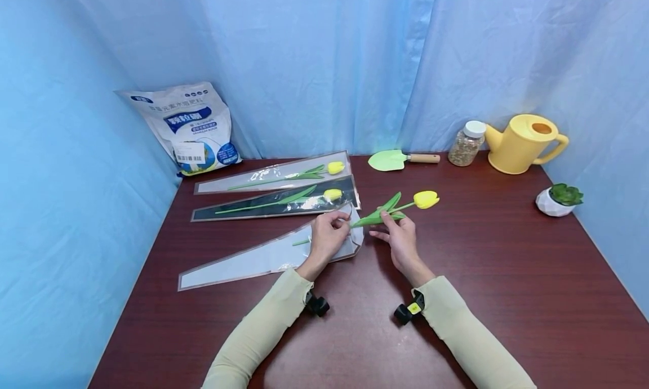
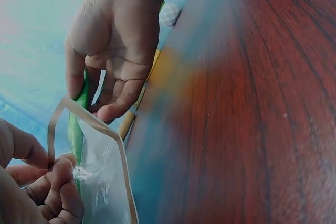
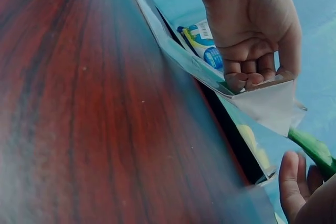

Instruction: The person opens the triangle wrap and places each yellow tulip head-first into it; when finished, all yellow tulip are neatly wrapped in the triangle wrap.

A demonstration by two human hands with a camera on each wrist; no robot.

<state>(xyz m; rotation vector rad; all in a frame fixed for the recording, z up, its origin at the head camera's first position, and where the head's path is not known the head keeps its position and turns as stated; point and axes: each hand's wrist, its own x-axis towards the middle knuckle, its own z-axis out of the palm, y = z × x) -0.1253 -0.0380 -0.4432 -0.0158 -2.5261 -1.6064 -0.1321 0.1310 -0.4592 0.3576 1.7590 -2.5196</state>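
My right hand (image 1: 402, 240) pinches a yellow tulip (image 1: 426, 200) by its green leaves and stem, with the bloom pointing right. The tulip's stem runs left into the mouth of a white flower sleeve (image 1: 228, 267), clear on its front. My left hand (image 1: 327, 234) pinches the sleeve's edge near that mouth. In the left wrist view the clear sleeve (image 2: 107, 182) stands open around the green leaf (image 2: 76, 135). The right wrist view shows the sleeve's lifted corner (image 3: 265, 106) between the left hand's thumb and fingers. Part of the stem is hidden behind the left hand.
Behind lie a black sleeve (image 1: 243, 213) and a grey sleeve (image 1: 218, 186), each with a yellow tulip inside. A fertilizer bag (image 1: 187, 130) stands back left. Toward the right are a trowel (image 1: 389, 160), a lidded jar (image 1: 465, 147), a yellow watering can (image 1: 514, 147) and a potted succulent (image 1: 555, 202).
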